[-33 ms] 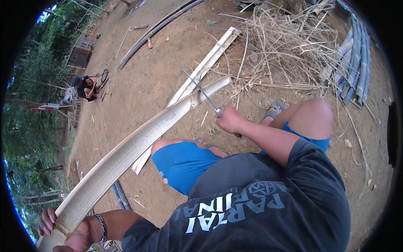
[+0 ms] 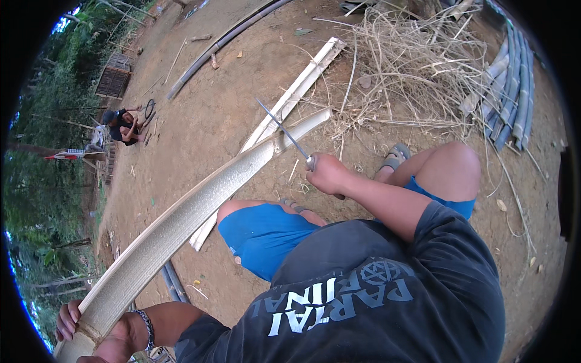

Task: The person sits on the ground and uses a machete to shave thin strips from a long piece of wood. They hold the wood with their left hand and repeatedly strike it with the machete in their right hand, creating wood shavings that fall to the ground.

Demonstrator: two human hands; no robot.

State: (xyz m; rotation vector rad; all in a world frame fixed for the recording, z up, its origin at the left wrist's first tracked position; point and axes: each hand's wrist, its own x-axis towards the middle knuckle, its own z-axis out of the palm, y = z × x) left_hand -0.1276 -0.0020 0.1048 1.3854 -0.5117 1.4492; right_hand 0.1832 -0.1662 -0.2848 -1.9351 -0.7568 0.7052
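A long split half of bamboo [image 2: 181, 215] slants from the lower left up toward the middle, its pale hollow side facing up. Near its lower end my left hand [image 2: 97, 333] is wrapped round it, fingers over the far edge and thumb side on the near edge. My right hand [image 2: 327, 175] is closed on the handle of a machete [image 2: 284, 130]. The narrow blade points up and left, crossing over the bamboo's far end close to a node. Whether the blade touches the bamboo I cannot tell.
Beneath lies another pale split bamboo length [image 2: 296, 91] on the dirt. A heap of thin shavings [image 2: 411, 66] spreads at the upper right, beside a bundle of grey-green bamboo poles [image 2: 520, 91]. A dark pole [image 2: 224, 42] lies farther off. Another person [image 2: 124, 126] squats at the far left.
My right hand and the machete have shifted slightly to the left. My left hand and the bamboo stay nearly where they were.
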